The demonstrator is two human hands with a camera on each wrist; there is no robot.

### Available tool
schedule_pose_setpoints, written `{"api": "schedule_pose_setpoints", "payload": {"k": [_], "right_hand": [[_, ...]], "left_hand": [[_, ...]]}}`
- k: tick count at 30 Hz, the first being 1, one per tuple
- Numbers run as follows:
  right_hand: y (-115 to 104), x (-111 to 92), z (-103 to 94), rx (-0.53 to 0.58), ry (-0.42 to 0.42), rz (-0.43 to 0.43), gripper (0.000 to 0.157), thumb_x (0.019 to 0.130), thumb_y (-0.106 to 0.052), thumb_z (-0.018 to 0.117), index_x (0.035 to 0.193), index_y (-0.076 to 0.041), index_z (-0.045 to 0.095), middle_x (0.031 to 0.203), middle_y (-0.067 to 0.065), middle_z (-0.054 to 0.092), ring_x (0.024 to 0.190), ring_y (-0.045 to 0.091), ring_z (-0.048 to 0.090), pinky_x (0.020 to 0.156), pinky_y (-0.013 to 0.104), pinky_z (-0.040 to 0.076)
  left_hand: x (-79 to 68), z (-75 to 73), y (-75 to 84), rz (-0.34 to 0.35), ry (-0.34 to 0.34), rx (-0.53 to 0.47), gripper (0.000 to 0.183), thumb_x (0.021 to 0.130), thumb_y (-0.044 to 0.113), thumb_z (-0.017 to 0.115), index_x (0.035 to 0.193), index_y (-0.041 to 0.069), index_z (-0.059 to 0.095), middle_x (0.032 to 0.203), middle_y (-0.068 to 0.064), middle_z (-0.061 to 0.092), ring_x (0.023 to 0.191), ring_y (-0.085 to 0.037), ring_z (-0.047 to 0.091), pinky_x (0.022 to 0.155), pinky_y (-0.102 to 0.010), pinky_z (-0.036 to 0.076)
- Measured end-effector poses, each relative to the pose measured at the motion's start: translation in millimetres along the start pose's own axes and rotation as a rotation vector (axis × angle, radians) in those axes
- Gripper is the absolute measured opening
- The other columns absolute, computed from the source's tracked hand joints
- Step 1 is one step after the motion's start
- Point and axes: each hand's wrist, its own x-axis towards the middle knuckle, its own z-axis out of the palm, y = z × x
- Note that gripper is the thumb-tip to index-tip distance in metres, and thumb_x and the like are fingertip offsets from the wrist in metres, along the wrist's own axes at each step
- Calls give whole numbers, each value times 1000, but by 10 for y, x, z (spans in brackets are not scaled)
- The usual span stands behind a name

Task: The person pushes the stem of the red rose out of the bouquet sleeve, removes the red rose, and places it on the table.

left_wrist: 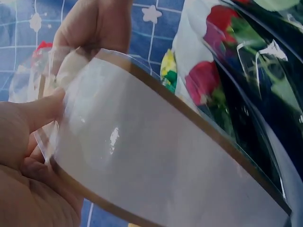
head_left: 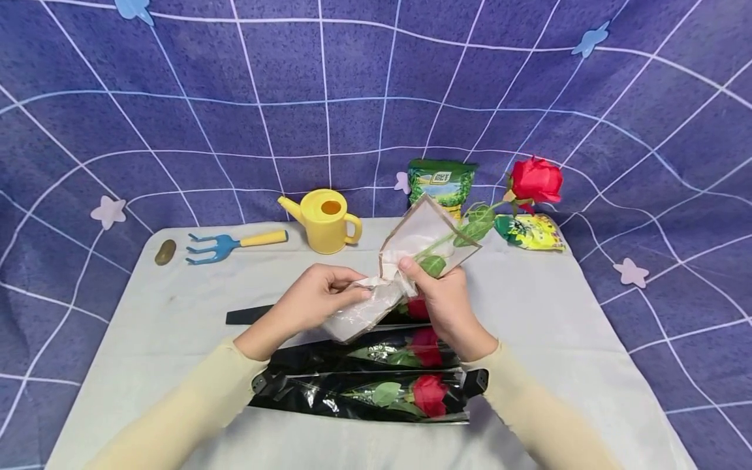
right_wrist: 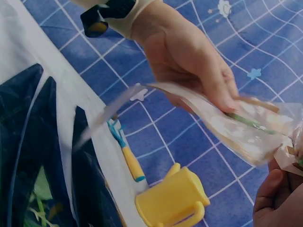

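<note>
A red rose (head_left: 536,181) on a green leafy stem slants up to the right out of a translucent white wrapper (head_left: 425,222) with brown-gold edging. My right hand (head_left: 449,300) grips the gathered waist of the wrapper around the stem, thumb on top. At the lower part of the wrapper, my left hand (head_left: 314,297) pinches the film between thumb and fingers. The left wrist view has the wrapper's broad lower panel (left_wrist: 156,142) close up. In the right wrist view, a green stem (right_wrist: 251,122) runs inside the film beside the left fingertips.
Below the hands lie three red roses in black-backed clear sleeves (head_left: 364,391). Along the back stand a yellow watering can (head_left: 326,225) and a green bag (head_left: 440,179), with a yellow-green packet (head_left: 529,233) beside them. A blue hand fork (head_left: 235,246) and a brown stone (head_left: 166,252) lie back left.
</note>
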Motion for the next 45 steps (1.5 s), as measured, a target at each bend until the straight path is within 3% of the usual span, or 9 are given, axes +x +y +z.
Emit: {"api": "schedule_pose_setpoints", "payload": {"k": [5,7,11,14,18,25,32,38,45], "right_hand": [[-115,81,-94,96,-1,-8,45,82,-7,73,120,-2,50,116,16,57,103,25,57,86,37,47],[-144,101,-112,141,-4,-7,46,83,-5,71,123,-2,48,119,17,55,107,28,56,88,38,46],[-128,88,-88,125,-31,-1,48,84,-6,71,125,-3,47,123,18,53,110,29,54,90,40,44],[-81,49,-44,82,-35,6,48,83,-10,73,124,-3,49,121,18,54,110,28,54,90,41,44],[-33,1,-28,47,-22,36,50,81,-15,75,122,-3,50,120,18,55,108,28,55,88,39,46],[-42,-41,-135,29,-91,78,44,82,-15,74,119,-4,53,113,12,59,100,21,57,86,33,46],[-133,-76,-552,229,-166,82,23,90,-19,64,108,-5,58,100,7,61,89,19,60,77,30,47],[-207,15,-839,429,-44,94,19,94,-7,57,112,-3,62,101,9,64,86,17,62,70,25,48],[-225,59,-891,590,16,144,14,93,-9,59,106,-4,60,99,7,62,83,14,58,70,23,47]], "left_hand": [[-65,-124,-63,-25,-26,62,14,85,34,70,89,21,72,65,9,59,55,-6,46,49,-24,37],[-79,-152,-70,-36,-46,49,16,85,34,69,91,20,71,66,7,60,56,-7,45,48,-24,36],[-62,-131,-16,-50,-75,-46,30,85,34,70,109,16,68,91,4,68,75,-10,62,60,-27,48],[-16,-78,52,-15,-69,-40,24,86,37,68,99,16,68,74,6,61,63,-8,55,54,-25,42],[51,-17,114,49,-41,41,23,89,33,65,75,16,59,54,5,32,49,-9,28,45,-26,25],[38,-13,124,22,-50,54,21,89,28,66,73,15,60,53,6,35,48,-8,34,44,-25,31],[-62,-160,76,-7,-31,94,34,88,35,65,66,14,50,54,5,25,47,-9,25,44,-25,25],[-144,-216,35,-62,-47,85,24,89,33,65,72,16,60,54,4,27,48,-10,25,45,-26,25],[-137,-143,-18,-44,-77,88,15,89,29,65,79,18,66,56,6,37,50,-8,32,45,-25,30]]}}
